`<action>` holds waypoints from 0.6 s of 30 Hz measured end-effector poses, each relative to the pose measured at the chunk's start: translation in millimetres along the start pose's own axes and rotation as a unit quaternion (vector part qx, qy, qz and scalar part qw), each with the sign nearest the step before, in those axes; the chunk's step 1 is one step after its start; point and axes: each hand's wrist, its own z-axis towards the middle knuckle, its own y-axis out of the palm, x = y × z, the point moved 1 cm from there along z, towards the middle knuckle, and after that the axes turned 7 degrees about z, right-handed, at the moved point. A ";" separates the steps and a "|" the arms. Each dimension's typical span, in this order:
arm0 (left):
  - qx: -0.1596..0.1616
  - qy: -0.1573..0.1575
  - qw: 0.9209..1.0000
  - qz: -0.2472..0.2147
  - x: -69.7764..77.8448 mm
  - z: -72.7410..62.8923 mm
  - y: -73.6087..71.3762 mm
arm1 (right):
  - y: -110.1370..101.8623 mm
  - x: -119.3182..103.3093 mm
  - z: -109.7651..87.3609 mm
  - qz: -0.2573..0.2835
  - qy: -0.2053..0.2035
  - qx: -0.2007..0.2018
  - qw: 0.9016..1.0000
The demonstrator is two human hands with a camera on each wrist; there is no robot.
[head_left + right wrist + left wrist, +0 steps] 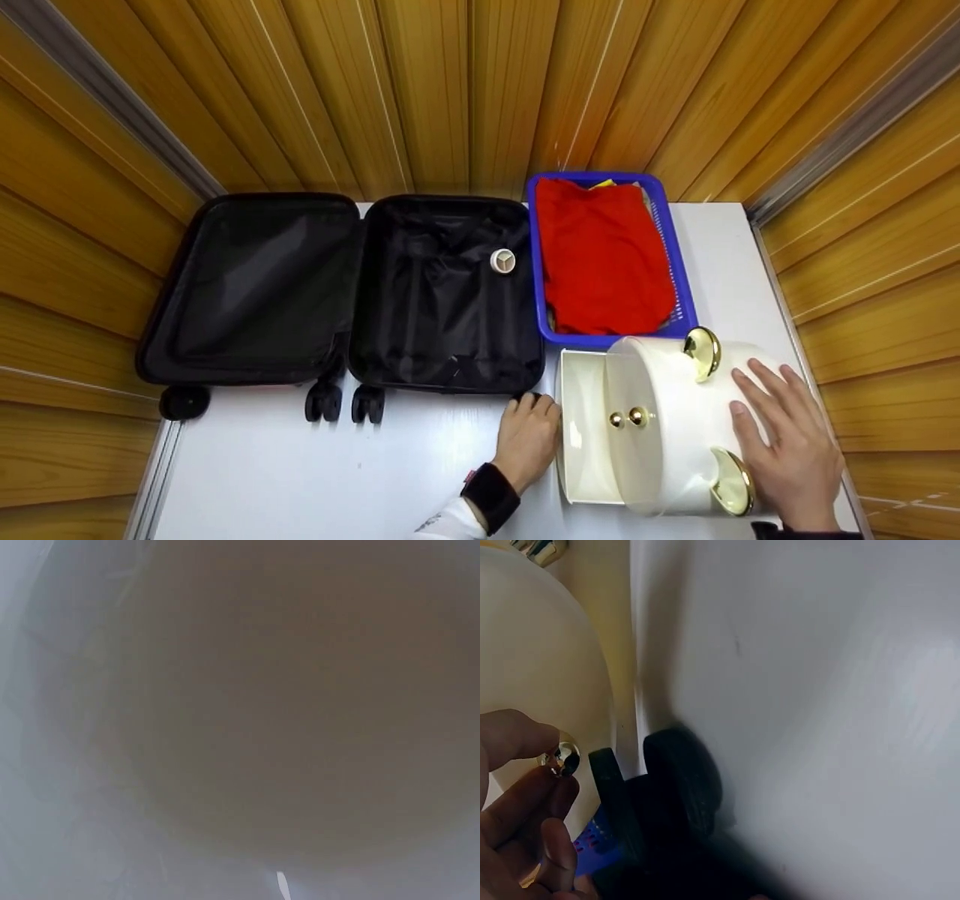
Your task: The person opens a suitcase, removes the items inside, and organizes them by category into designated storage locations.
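A glossy white drawer box (686, 435) with gold, ear-like trims (733, 480) lies at the right of the table. One drawer (581, 390) is pulled out toward the left, and gold knobs (637, 417) show on the rounded front behind it. My left hand (529, 439) is at the outer face of this drawer. In the left wrist view its thumb and fingers pinch a round gold knob (568, 757). Fingers spread, my right hand (791, 439) rests on the box's curved white shell. The right wrist view holds only a blurred pale surface.
A black suitcase (262, 292) lies open at the left, its wheels (324, 401) facing me. In its right half sits a small round case (502, 261) with a three-part top. A blue basket (536, 255) holding red cloth (607, 255) stands behind the box. Wood-look walls enclose the table.
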 end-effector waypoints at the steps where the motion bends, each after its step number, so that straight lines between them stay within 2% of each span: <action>1: 0.003 -0.001 1.000 -0.003 -1.7 -1.0 0.2 | 0.0 0.4 0.2 -0.002 0.002 -0.002 1.000; 10: 0.008 -0.022 0.999 -0.042 -8.8 -9.7 0.8 | 1.8 1.7 0.5 -0.003 -0.012 0.012 1.000; 18: -0.035 -0.023 0.997 -0.063 -12.5 -8.1 -5.1 | 2.0 3.7 -0.8 -0.007 -0.003 0.015 1.000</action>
